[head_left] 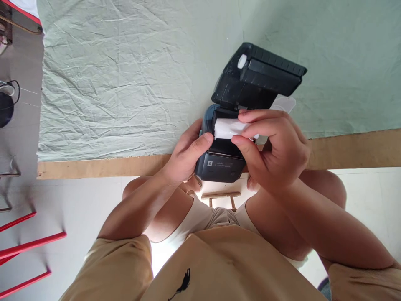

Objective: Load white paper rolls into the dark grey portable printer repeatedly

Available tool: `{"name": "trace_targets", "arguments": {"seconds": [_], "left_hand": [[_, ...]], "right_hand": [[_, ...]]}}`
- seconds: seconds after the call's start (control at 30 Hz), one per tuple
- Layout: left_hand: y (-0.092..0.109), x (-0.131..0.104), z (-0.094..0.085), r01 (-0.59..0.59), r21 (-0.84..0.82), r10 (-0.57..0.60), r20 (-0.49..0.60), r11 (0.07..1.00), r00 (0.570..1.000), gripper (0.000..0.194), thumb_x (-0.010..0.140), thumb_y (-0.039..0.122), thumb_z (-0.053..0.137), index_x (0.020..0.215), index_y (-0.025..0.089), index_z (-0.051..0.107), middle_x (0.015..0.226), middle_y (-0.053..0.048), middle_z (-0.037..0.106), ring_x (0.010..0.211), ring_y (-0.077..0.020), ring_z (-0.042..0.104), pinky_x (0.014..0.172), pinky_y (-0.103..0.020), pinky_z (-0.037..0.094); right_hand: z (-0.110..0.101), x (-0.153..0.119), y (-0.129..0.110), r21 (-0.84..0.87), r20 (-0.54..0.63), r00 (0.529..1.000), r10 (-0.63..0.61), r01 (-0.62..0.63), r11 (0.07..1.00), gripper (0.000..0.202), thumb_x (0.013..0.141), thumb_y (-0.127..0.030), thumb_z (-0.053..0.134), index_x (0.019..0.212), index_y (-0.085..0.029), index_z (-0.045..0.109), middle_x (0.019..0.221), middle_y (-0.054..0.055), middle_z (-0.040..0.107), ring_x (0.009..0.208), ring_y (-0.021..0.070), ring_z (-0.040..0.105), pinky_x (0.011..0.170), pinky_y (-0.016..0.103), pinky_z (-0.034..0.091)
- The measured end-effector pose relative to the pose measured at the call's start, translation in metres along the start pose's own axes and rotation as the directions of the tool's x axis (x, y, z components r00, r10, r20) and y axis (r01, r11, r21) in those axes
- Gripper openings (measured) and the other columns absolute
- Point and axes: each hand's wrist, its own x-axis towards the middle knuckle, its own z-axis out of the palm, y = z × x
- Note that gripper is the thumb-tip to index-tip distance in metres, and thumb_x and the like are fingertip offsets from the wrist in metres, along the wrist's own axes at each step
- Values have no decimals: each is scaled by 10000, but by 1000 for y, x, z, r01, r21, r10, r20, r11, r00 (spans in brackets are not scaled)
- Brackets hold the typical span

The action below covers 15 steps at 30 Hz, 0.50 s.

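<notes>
A small black label printer [220,166] is held over the table's front edge, its lid [260,75] swung up and away from me. My left hand [188,154] grips the printer's left side, thumb over the rim of the compartment. Pinched in the fingers of my right hand [275,146] is a white paper roll [227,128], which lies across the opening of the compartment. The roll's right end is partly hidden by my fingers. A white knob shows at the lid's left side.
A wrinkled pale green cloth [119,83] covers the table, with a bare wooden edge [103,167] along the front. Behind my right hand lies a translucent flat piece [286,103]. Red metal bars [34,246] stand at lower left.
</notes>
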Motion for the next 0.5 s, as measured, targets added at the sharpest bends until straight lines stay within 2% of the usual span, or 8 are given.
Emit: {"name": "trace_targets", "arguments": {"seconds": [0.13,0.23,0.33,0.4,0.5], "left_hand": [[-1,0,-1,-7,5,7,6,1000,1000,522,1158,714,831,1337,231,921,1241,-119,957,1327,-398,937,898,-423,753],[-4,0,-1,24,2,-24,-16,1000,1000,636,1099,834,852,1315,237,897,1280,-134,953,1355,-429,923,931,-470,762],[-6,0,0,62,16,-61,-64,998,996,692,1052,906,862,1265,247,872,1276,-129,945,1358,-432,915,916,-468,757],[-6,0,0,71,22,-70,-67,997,995,686,1042,905,869,1251,252,864,1256,-121,940,1351,-426,916,893,-452,749],[-5,0,-2,73,20,-72,-36,997,997,701,1036,903,876,1280,246,865,1258,-126,940,1347,-426,915,904,-452,745]], "right_hand": [[0,-2,1,-77,-41,999,29,-32,997,168,1216,-364,847,1091,-330,739,1085,17,929,1001,266,952,829,452,757],[2,-4,1,57,-69,995,78,-74,996,185,1256,-417,779,1109,-322,719,1116,58,915,1026,288,953,858,477,809],[3,-6,1,99,-83,996,40,-32,995,145,1212,-363,847,1142,-326,725,1145,60,919,1029,289,953,858,460,809],[3,-8,1,27,-80,997,2,0,1000,157,1170,-288,889,1152,-332,739,1137,56,923,1026,294,955,835,450,773],[3,-10,3,-43,-65,998,-5,2,999,192,1133,-218,907,1186,-340,769,1156,61,928,1055,322,951,903,483,741]]}}
